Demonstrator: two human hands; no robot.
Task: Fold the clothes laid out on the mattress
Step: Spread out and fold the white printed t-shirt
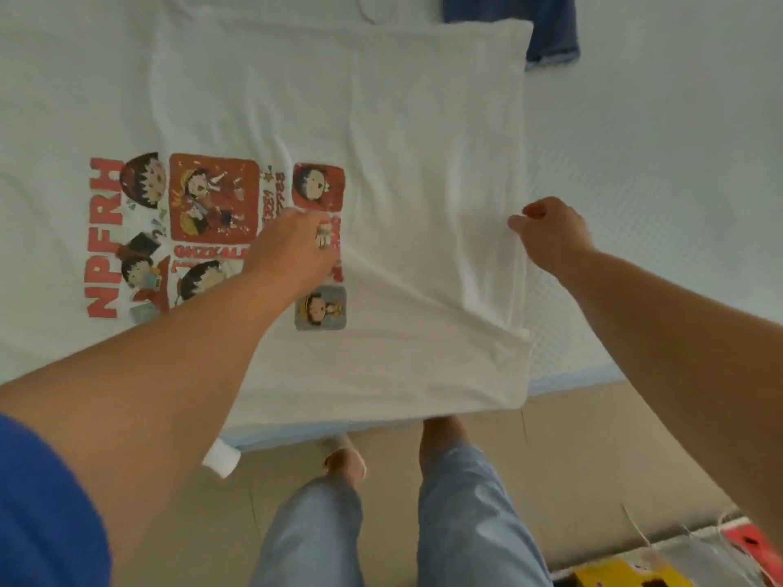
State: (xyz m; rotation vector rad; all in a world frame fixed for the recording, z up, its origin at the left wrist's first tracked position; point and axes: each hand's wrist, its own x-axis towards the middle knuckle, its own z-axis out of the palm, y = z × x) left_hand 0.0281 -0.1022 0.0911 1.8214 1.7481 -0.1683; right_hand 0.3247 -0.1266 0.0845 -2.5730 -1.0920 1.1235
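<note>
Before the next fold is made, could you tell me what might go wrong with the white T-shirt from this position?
The right hand pinches only the hem edge of the white T-shirt; that small grip could slip and drop the fold.

The left hand grips the fabric at the cartoon print, and creases fan out between the hands, so wrinkles may get folded in.

The shirt's near edge overhangs the mattress above the floor; a pull could drag it off.
</note>
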